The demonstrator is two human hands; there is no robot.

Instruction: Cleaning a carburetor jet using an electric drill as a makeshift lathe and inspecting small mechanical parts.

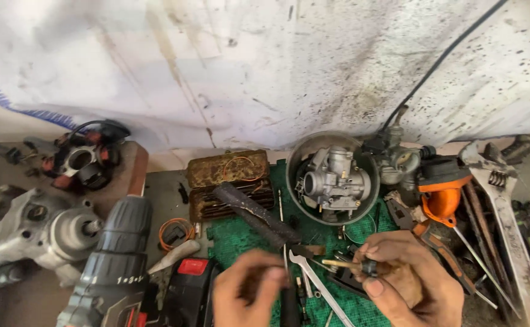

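My right hand (407, 278) pinches a small black part with a brass needle-like stem (353, 265) that points left, low over the green mat (241, 239). My left hand (247, 289) hovers just left of it, blurred, fingers curled near the stem's tip; whether it holds anything is unclear. Behind the hands a round metal bowl (294, 158) holds a silver carburetor (336, 178). Pliers with dark grips (253, 212) and another plier-like tool (313, 281) lie on the mat between the hands.
A cordless drill (116, 260) lies at the lower left beside a grey engine casing (35, 227). A rusty metal box (228, 181) sits behind the mat. An orange-and-black part (443, 188), a second carburetor (395, 160) and a large adjustable wrench (504, 206) crowd the right.
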